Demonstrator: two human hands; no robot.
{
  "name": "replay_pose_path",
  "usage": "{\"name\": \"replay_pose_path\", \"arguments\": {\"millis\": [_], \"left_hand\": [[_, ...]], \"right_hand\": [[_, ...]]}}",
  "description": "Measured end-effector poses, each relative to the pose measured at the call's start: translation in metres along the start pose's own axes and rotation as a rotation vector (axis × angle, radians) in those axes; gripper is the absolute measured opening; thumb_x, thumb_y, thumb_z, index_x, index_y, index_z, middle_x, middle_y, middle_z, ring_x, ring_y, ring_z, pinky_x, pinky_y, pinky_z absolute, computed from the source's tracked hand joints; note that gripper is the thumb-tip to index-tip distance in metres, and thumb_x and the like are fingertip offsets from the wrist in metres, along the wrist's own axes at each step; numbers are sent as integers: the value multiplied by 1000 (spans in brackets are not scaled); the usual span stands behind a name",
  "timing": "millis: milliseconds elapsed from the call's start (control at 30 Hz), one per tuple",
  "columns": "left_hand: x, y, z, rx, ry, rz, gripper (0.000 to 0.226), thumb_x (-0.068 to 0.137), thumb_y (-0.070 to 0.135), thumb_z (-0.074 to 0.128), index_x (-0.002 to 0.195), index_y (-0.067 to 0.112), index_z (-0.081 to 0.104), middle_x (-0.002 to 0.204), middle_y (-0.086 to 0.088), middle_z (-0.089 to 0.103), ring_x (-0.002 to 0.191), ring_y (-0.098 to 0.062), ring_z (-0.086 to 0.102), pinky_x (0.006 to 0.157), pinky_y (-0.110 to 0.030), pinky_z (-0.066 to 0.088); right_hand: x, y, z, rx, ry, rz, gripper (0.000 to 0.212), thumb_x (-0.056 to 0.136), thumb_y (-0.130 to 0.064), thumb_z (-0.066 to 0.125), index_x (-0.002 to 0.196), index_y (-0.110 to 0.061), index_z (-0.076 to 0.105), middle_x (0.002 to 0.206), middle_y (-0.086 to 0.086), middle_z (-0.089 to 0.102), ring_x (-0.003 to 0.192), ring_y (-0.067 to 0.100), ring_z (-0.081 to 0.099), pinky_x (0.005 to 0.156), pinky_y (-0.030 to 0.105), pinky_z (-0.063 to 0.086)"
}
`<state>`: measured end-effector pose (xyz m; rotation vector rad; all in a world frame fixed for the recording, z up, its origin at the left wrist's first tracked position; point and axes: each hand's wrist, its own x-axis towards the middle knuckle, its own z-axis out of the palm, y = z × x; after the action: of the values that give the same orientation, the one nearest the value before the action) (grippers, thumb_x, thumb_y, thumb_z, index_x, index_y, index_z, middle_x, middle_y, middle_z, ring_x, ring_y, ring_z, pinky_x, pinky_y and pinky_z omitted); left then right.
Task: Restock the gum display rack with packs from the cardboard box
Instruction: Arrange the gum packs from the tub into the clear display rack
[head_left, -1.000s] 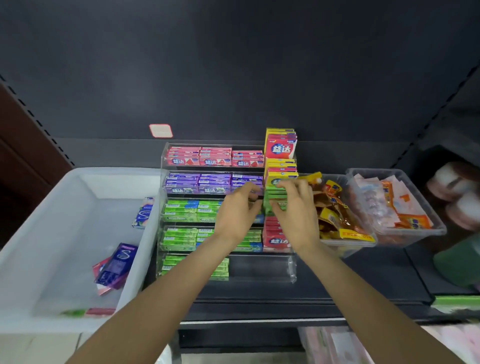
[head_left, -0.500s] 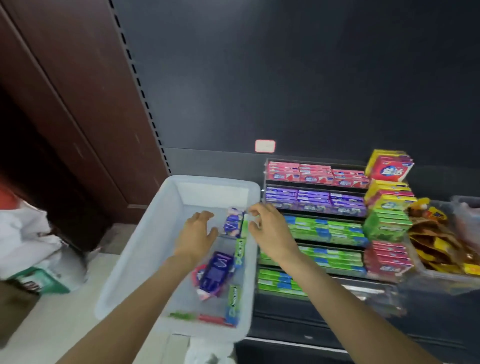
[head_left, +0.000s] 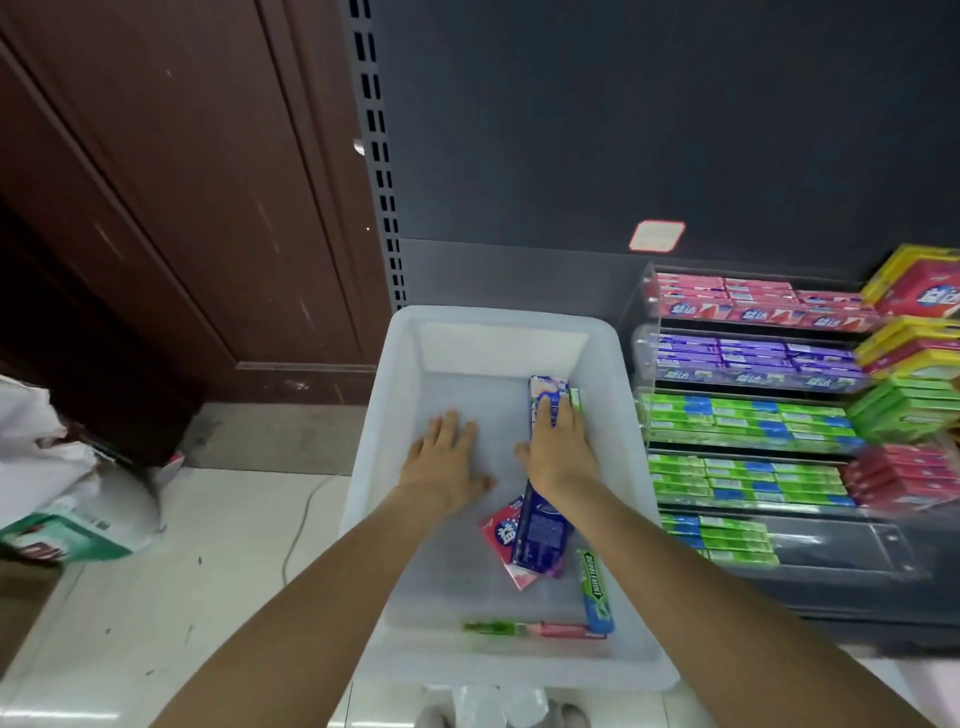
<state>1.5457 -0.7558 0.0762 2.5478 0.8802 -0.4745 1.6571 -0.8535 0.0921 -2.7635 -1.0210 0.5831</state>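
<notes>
now both hands are down inside the white plastic bin (head_left: 395, 395), which is the reference for everything below. the left hand (head_left: 448, 462) lies flat on the bare floor of the bin near its left wall, fingers (head_left: 451, 426) straight, slightly spread, holding nothing. the right hand (head_left: 560, 451) is toward the bin's right wall, its fingers laid over the top of a blue-and-pink gum pack (head_left: 546, 396); whether they curl around it or just press on it i cannot tell. one thin green pack (head_left: 575, 399) lies just beside that pack, against the right wall.

nearer the bin's front, under the right forearm, one dark blue flat pack (head_left: 540, 535) lies on top of one pink pack (head_left: 503, 535). one green-and-blue doublemint stick pack (head_left: 595, 587) lies lengthwise by the right wall. along the front wall lie one green stick (head_left: 493, 627) and one pink stick (head_left: 566, 631), end to end.

just to the right of the bin stands the clear gum display rack (head_left: 641, 358) with five tiers: one red, one purple, three green, the lowest only partly filled. right of the rack are stacked boxes (head_left: 914, 280) in yellow, green and red. left of the bin are a brown door (head_left: 182, 208) and a white bag (head_left: 47, 457) on the floor (head_left: 156, 597).
</notes>
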Motion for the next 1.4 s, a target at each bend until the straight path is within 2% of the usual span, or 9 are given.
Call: {"name": "replay_pose_path", "arguments": {"millis": [200,400,500,567,700,800,967,1133,1400], "left_hand": [[2,-1,2,-1,43,18,85,89,52,50,150,23,1,158,-3,-11,146,-23,-8,117,-38,7],[6,-4,1,-36,66,10,85,85,51,57,150,25,8,158,-1,-5,146,-22,-2,117,-37,12],[6,-5,-1,-56,59,11,83,85,48,59,150,26,11,158,0,-3,146,-21,0,117,-38,15],[8,-4,-4,-70,72,5,77,85,43,60,148,24,19,158,-2,5,145,-22,7,114,-38,20],[18,3,-15,-185,83,14,51,86,34,58,132,16,44,141,-7,41,129,-27,39,105,-37,37],[24,12,-22,-233,76,96,52,89,30,58,135,13,43,138,-10,44,128,-26,41,105,-32,34],[43,46,-29,-311,72,255,63,85,22,65,141,13,36,145,-7,37,134,-22,34,107,-23,24],[60,78,-28,-344,-24,325,91,76,20,75,148,15,19,153,-4,25,139,-22,26,112,-30,23],[77,87,-18,-219,-35,305,91,75,31,76,147,25,22,139,-3,39,130,-25,35,106,-42,35]], "right_hand": [[8,-7,10,-66,223,2,40,94,-10,46,132,-3,37,134,20,36,123,33,33,105,34,28],[10,-6,12,67,149,48,53,90,-15,53,139,-16,32,141,26,27,136,38,20,110,36,24],[7,-11,5,82,112,32,52,87,-21,56,134,-14,35,125,24,47,130,38,29,106,36,27],[3,-13,-7,104,149,-7,48,83,-21,57,127,-11,41,116,18,52,117,34,40,100,35,31],[-14,-2,-47,168,306,-72,49,80,-22,60,126,-13,46,118,13,52,111,29,41,95,35,38],[-27,18,-80,207,425,-147,53,75,-20,66,125,-14,49,115,9,54,110,27,44,90,34,40],[-38,50,-109,305,513,-164,52,73,-12,71,122,-12,51,111,4,55,105,19,43,79,17,30],[-39,65,-108,400,467,-168,58,73,-12,75,125,-15,48,109,-2,49,102,10,40,81,11,31],[-37,76,-108,349,436,-211,59,75,-16,76,126,-18,48,104,-11,45,99,7,43,78,14,33]]}}
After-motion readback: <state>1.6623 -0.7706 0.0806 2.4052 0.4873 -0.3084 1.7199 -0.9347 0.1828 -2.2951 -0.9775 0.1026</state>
